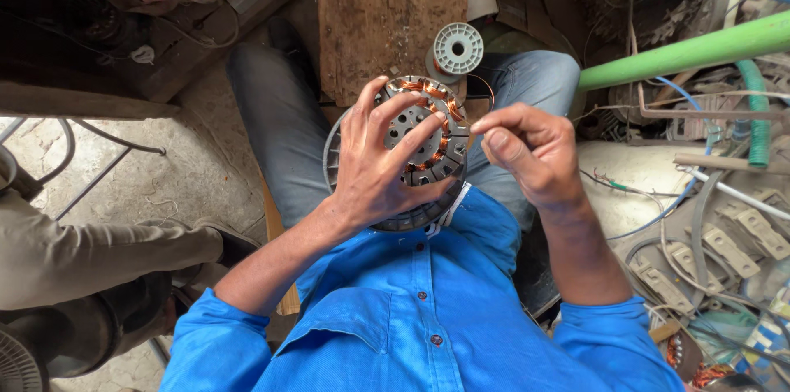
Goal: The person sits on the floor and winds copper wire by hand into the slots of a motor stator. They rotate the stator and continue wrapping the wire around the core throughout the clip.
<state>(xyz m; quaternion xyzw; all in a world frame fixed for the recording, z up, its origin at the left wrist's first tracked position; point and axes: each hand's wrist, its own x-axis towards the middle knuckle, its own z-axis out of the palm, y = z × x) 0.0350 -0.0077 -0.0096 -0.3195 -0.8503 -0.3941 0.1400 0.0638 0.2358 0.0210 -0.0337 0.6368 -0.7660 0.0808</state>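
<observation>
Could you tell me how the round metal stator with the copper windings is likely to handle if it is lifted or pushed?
The stator looks stiff and probably heavy for its size, being slotted metal. The left hand spreads across its face, suggesting it needs steadying. Its round rim could let it roll if set on edge, and the thin copper wire pinched by the right hand seems easily bent.

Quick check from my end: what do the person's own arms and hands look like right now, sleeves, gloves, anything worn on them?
Both hands are bare: no gloves, rings or watch show on the left hand or the right hand. The forearms are uncovered too. The bright blue shirt, buttoned down the front with a chest pocket, has its sleeves rolled up to about the elbows. No bandages or markings are visible on the fingers.
</observation>
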